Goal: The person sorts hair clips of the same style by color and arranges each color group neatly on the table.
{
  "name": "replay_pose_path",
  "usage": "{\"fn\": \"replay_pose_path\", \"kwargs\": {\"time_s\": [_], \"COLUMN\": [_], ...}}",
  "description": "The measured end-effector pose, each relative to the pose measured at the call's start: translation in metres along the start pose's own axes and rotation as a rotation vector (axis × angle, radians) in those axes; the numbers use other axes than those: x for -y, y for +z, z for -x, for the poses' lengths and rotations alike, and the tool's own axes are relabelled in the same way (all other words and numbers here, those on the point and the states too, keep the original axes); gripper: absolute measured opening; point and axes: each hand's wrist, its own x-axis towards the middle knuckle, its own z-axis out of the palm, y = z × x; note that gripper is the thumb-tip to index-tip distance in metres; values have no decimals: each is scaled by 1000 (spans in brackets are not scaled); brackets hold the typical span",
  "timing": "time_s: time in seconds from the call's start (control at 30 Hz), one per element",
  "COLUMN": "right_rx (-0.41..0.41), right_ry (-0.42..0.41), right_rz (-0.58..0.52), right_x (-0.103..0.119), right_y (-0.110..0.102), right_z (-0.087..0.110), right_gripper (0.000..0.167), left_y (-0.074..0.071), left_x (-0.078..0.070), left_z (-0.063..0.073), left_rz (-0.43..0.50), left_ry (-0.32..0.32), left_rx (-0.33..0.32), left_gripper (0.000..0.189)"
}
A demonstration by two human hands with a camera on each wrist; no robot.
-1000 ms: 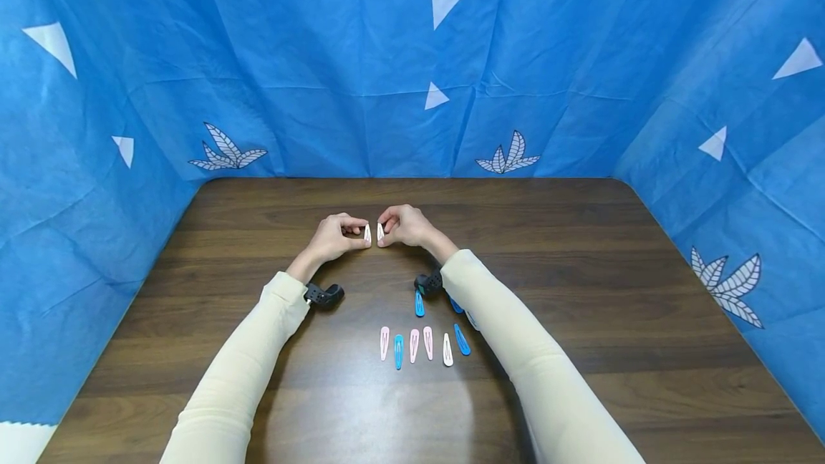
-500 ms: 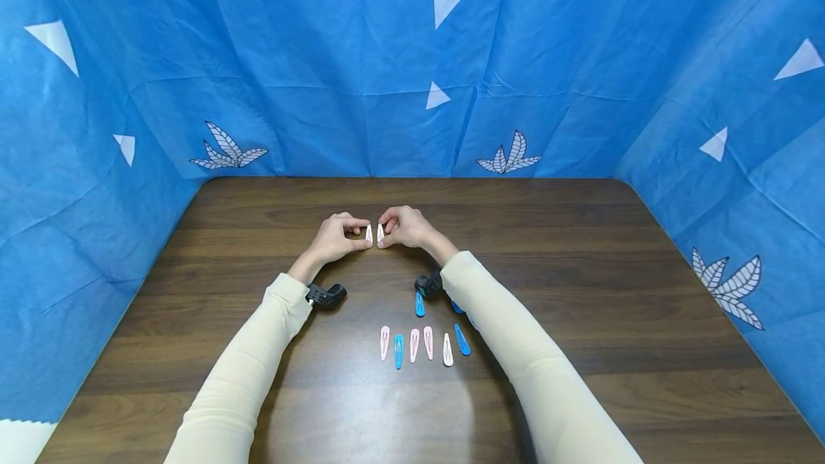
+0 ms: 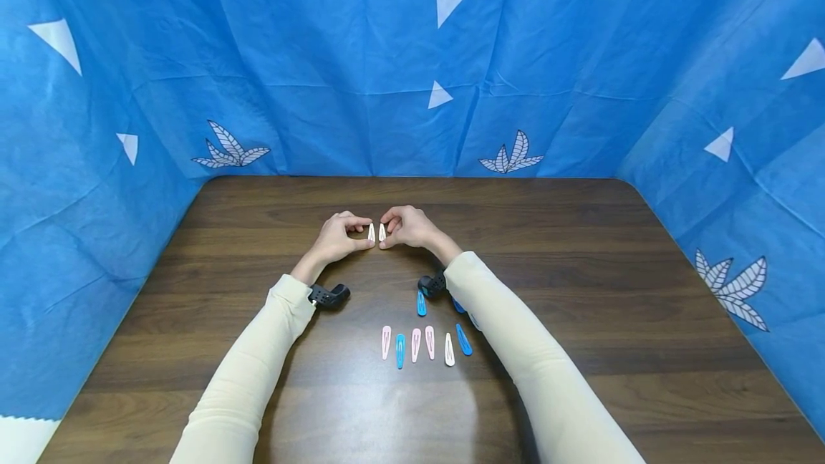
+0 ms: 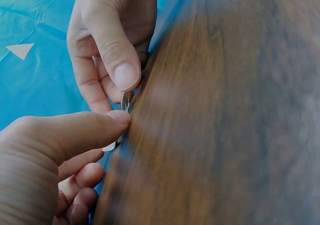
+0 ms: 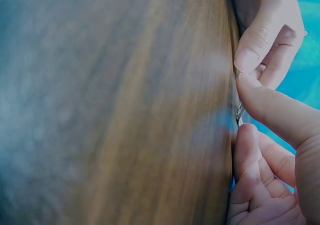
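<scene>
Near the far middle of the table, in the head view, my left hand [image 3: 338, 238] pinches a white snap hair clip [image 3: 371, 233] between thumb and fingers. Just to its right, my right hand [image 3: 410, 228] pinches a second white hair clip [image 3: 382, 233]. The two clips stand side by side with a narrow gap, narrow ends away from me. In the left wrist view, the right hand's clip [image 4: 125, 101] shows edge-on beneath its thumb. A thin clip edge [image 5: 240, 110] shows by my right fingers in the right wrist view. Fingers hide most of both clips there.
Closer to me lie pink clips [image 3: 415, 344], blue clips [image 3: 463, 340] and a white clip [image 3: 449, 349] in a loose row. Another blue clip [image 3: 422, 303] lies by the right wrist camera; the right sleeve partly covers more. Blue cloth [image 3: 361, 56] surrounds the wooden table [image 3: 612, 271].
My left hand's clip has come slightly closer to the right hand's clip since a second ago. Both hands keep their pinch, and the whole head view has shifted a little.
</scene>
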Motion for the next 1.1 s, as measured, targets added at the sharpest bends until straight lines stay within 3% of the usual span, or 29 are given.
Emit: {"fn": "replay_pose_path", "kwargs": {"time_s": [0.27,0.5,0.77,0.93,1.1], "right_rx": [56,108,83,42,6], "right_ry": [-18,-41,-170,-237,-247], "right_rz": [-20,-88,-142,-189,-207], "right_x": [-1,-3,-10,-22,-39], "right_y": [-9,-28,-54,-63,-65], "right_z": [2,19,65,107,149], "right_gripper": [53,57,55,53,56], "left_y": [3,2,2,2,3], "left_x": [1,0,0,-1,-1], "left_z": [1,1,1,2,3], "left_rz": [-1,-8,-24,-34,-35], "left_ry": [-6,-14,-31,-44,-18], "left_rx": [-15,-20,-11,-2,-14], "left_gripper": [46,47,47,47,46]}}
